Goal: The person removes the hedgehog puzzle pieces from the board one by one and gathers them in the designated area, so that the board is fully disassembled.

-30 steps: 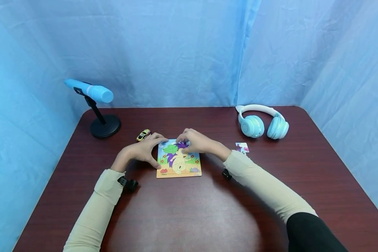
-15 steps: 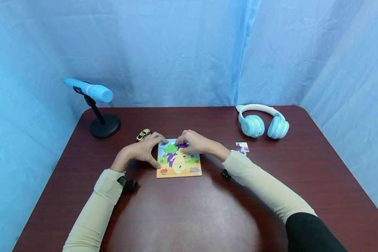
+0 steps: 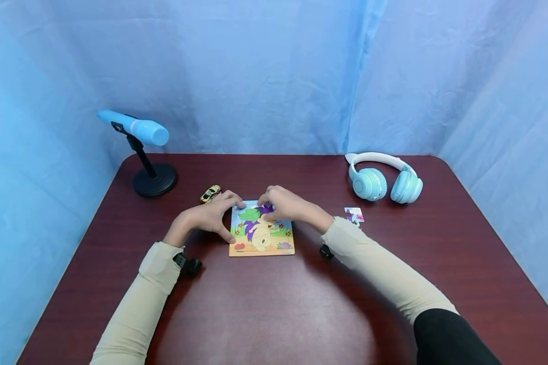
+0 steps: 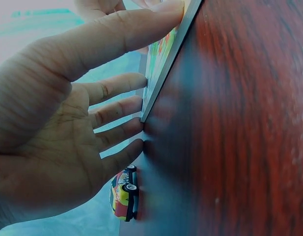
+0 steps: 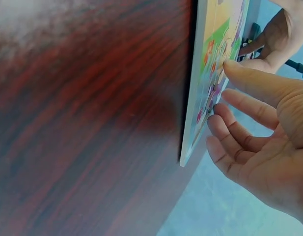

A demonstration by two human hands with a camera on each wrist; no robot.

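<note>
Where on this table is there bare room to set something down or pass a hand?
Bare wood spans the near half of the table, between the two sleeves, and the far strip between the microphone stand and headphones. It is crowded around the puzzle board, where the left hand, right hand and toy car cluster.

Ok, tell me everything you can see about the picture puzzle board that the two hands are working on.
The puzzle board is a thin, flat square with an orange-tan frame, lying flat on the dark red table. Its cartoon picture shows a cream figure with purple hair, a green leaf and small flowers. The left hand touches its left edge with thumb and fingertips; the right hand rests fingers on its upper part. A toy car sits just beyond it.
</note>
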